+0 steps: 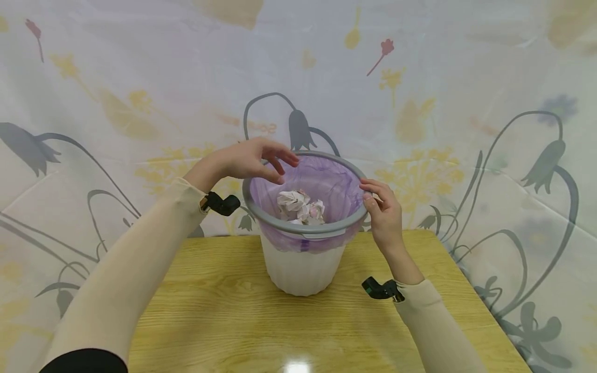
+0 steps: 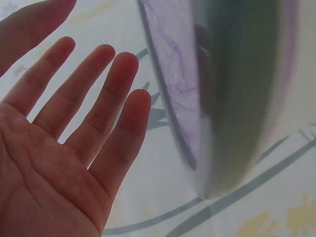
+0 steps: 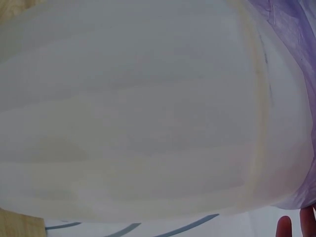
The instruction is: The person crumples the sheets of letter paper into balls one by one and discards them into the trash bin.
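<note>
A white trash can (image 1: 300, 269) with a grey rim ring (image 1: 280, 225) stands upright, lined with a purple trash bag (image 1: 333, 178). Several crumpled paper balls (image 1: 294, 202) lie inside it. Over the left side of the opening hovers my left hand (image 1: 258, 159), its fingers spread and slightly bent, holding nothing. The left wrist view shows its palm (image 2: 44, 168) beside the rim. At the right side, my right hand (image 1: 384, 210) grips the rim with thumb and fingers. Only a few fingertips (image 3: 307, 222) show in the right wrist view, next to the bag's overhanging edge.
The can stands on a wood-grain table (image 1: 210, 305), near its back edge. Behind the table hangs a pale cloth (image 1: 186, 67) printed with grey and yellow flowers. Small black cameras (image 1: 224, 203) are strapped to both wrists over beige sleeves.
</note>
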`<state>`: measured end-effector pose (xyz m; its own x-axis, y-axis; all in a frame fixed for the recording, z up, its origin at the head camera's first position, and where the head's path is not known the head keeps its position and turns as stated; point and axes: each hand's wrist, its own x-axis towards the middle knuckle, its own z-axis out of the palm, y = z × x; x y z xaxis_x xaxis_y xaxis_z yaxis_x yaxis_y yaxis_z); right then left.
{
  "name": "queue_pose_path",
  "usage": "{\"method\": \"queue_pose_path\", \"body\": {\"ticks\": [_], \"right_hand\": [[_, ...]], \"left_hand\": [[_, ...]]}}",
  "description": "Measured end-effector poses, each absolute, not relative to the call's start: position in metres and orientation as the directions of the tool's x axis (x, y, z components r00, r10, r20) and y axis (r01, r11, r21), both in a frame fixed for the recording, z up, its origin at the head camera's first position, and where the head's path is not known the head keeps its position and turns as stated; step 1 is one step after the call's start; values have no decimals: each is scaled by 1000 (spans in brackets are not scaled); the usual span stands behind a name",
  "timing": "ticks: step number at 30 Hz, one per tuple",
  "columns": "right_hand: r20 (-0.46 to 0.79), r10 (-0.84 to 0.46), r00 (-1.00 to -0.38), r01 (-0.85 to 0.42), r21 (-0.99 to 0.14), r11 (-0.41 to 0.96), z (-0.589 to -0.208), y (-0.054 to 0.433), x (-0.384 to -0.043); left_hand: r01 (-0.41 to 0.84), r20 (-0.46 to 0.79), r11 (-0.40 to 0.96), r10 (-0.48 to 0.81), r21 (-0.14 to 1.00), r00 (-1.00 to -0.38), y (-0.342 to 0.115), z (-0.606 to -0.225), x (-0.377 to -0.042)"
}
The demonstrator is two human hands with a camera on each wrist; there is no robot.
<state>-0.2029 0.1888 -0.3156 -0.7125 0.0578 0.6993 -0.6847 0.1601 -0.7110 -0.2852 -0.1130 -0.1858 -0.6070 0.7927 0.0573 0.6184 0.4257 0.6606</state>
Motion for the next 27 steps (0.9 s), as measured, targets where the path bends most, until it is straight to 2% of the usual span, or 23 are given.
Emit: {"method": "queue_pose_path", "body": {"ticks": [8,14,23,27], "right_hand": [[722,47,-690,-710,-688,151,-318,188,-203],[748,32,-663,-739,-660,136,-319,189,-205],[683,58,-728,-660,-721,208,-318,192,-199],[684,51,-728,-656,-717,236,-318,192,-197]], "left_hand": [[578,88,372,783,726,-615,-142,-206,-272],[499,171,213,768,840,-617,-167,-221,-259],[494,242,118,760,861,-603,-192,-242,-238],[500,285,65,754,864,-591,-200,-254,-228]]}}
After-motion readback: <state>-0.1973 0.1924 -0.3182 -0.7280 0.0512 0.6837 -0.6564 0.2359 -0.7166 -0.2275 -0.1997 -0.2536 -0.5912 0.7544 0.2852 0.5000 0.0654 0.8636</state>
